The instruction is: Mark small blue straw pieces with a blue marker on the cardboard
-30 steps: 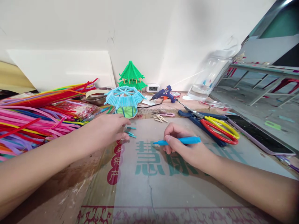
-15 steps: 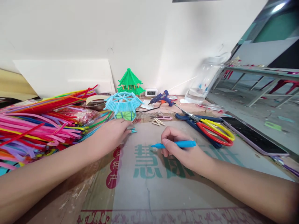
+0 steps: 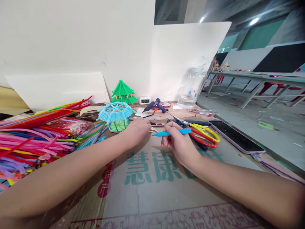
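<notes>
My right hand (image 3: 177, 143) is closed round a blue pen-like tool (image 3: 172, 132), its tip pointing left. My left hand (image 3: 137, 128) reaches over the cardboard sheet (image 3: 152, 190) to the short wooden sticks (image 3: 152, 129) beside the tool's tip; its fingers are curled and what they hold, if anything, is hidden. A light blue pipe-cleaner pavilion roof on a green base (image 3: 116, 114) stands just left of my left hand. A green pipe-cleaner pavilion (image 3: 122, 92) stands behind it by the wall.
A big pile of coloured pipe cleaners (image 3: 35, 133) fills the left. Red and yellow scissors (image 3: 202, 133) and a phone (image 3: 235, 136) lie to the right. A blue glue gun (image 3: 154, 106), small clock (image 3: 145, 100) and clear jar (image 3: 192, 90) stand at the back.
My left hand has moved right, from the small blue pieces to the wooden sticks. My right hand with the blue tool has moved away toward the scissors. The camera has tilted up.
</notes>
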`<state>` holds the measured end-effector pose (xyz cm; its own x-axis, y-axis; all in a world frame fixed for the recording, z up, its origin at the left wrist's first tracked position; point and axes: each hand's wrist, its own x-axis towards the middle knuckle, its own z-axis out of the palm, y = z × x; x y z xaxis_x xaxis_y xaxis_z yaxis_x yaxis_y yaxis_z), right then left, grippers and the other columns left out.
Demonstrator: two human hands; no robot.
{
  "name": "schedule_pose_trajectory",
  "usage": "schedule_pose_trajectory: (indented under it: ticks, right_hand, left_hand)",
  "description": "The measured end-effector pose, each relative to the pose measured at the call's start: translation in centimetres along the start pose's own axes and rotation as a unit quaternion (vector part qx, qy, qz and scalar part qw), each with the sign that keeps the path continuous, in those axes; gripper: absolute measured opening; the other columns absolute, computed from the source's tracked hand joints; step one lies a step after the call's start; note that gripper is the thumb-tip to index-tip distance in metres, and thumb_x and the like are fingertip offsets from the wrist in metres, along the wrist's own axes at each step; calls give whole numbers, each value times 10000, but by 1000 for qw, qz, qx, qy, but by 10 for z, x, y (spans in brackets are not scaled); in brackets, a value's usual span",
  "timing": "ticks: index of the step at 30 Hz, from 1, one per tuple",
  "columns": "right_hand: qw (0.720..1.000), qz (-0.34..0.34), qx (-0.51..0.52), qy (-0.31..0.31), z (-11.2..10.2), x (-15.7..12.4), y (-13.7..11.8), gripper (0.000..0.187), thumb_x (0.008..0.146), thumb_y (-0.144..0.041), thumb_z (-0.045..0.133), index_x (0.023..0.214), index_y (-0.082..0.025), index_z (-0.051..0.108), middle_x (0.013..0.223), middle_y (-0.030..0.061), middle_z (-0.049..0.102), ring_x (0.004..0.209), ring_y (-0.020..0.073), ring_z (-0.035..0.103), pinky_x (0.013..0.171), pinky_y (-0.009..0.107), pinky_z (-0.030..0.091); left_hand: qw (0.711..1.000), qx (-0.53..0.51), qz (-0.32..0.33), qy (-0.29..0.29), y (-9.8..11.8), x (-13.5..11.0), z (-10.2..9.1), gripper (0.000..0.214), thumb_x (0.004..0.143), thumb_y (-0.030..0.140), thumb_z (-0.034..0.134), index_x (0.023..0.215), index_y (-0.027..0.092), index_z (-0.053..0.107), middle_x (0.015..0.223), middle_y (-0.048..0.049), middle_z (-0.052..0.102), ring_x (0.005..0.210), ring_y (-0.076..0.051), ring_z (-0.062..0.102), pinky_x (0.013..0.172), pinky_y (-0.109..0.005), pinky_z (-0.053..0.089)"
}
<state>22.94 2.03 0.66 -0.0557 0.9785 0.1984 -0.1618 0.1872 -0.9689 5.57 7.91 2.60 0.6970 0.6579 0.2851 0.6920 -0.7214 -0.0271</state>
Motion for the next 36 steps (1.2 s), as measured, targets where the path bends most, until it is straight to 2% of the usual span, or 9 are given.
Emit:
schedule_pose_trajectory:
  ticks: [5, 10, 13, 16, 20, 22, 26, 30, 36]
  right_hand:
    - [1000, -7, -9, -9, 0, -5, -2, 205, 923, -362, 529, 778, -224, 488, 500, -51, 545, 509, 140, 500, 532, 249, 361]
    - [999, -14, -40, -20, 3, -5, -4, 211, 942, -357, 509, 785, -217, 494, 504, -54, 540, 515, 124, 465, 525, 238, 340]
    - [998, -5, -64, -26, 6, -7, -7, 207, 935, -360, 516, 790, -215, 495, 505, -53, 547, 510, 123, 468, 526, 233, 348]
    - [996, 8, -70, -48, 9, -9, -8, 222, 932, -395, 532, 806, -218, 491, 512, -53, 559, 495, 124, 469, 514, 234, 349]
    - [991, 8, -98, -91, 8, -9, -7, 246, 943, -397, 536, 786, -214, 484, 533, -44, 569, 505, 123, 473, 513, 240, 363]
    - [989, 10, -104, -105, 7, -8, -6, 238, 950, -389, 533, 796, -214, 484, 550, -42, 578, 516, 124, 488, 519, 243, 376]
    - [984, 8, -127, -124, 8, -9, -6, 213, 969, -368, 510, 824, -212, 500, 559, -43, 579, 518, 118, 496, 524, 242, 390]
    - [974, -14, -171, -145, 10, -14, -10, 186, 975, -314, 473, 820, -214, 496, 565, -40, 571, 533, 119, 492, 527, 244, 390]
    - [954, -18, -201, -222, 10, -21, -11, 102, 952, -264, 497, 865, -213, 505, 630, -22, 593, 573, 126, 517, 554, 255, 411]
  left_hand:
    - [999, 41, -20, -12, -1, -11, -11, 180, 923, 149, 491, 892, 124, 667, 890, -111, 681, 890, -244, 649, 818, -357, 500]
    - [999, -11, -31, -38, 23, -64, -28, 192, 926, 174, 504, 1057, 192, 644, 919, -53, 708, 873, -217, 672, 753, -314, 505]
    - [994, -67, -47, -74, 39, -95, -26, 234, 934, 174, 493, 1099, 209, 655, 983, -53, 719, 887, -202, 684, 775, -303, 512]
    - [991, -92, -64, -70, 42, -111, -21, 255, 969, 220, 464, 1116, 202, 671, 1016, -77, 712, 895, -213, 681, 794, -322, 520]
    - [985, -137, -62, -83, 28, -111, -26, 285, 959, 302, 516, 1189, 220, 663, 966, -55, 682, 867, -213, 656, 745, -310, 510]
    - [976, -173, -29, -126, 20, -108, -31, 314, 919, 279, 567, 1215, 221, 652, 931, -40, 643, 811, -188, 636, 676, -272, 488]
    - [964, -208, -8, -163, 9, -105, -34, 372, 949, 212, 511, 1311, 221, 599, 978, -45, 628, 842, -171, 629, 716, -257, 477]
    - [972, -184, -54, -135, 6, -106, -24, 347, 968, 298, 530, 1300, 221, 598, 991, -50, 626, 865, -190, 618, 725, -279, 461]
    - [974, -188, -89, -93, 9, -107, -15, 286, 940, 388, 586, 1171, 234, 655, 942, -23, 632, 820, -180, 602, 675, -275, 418]
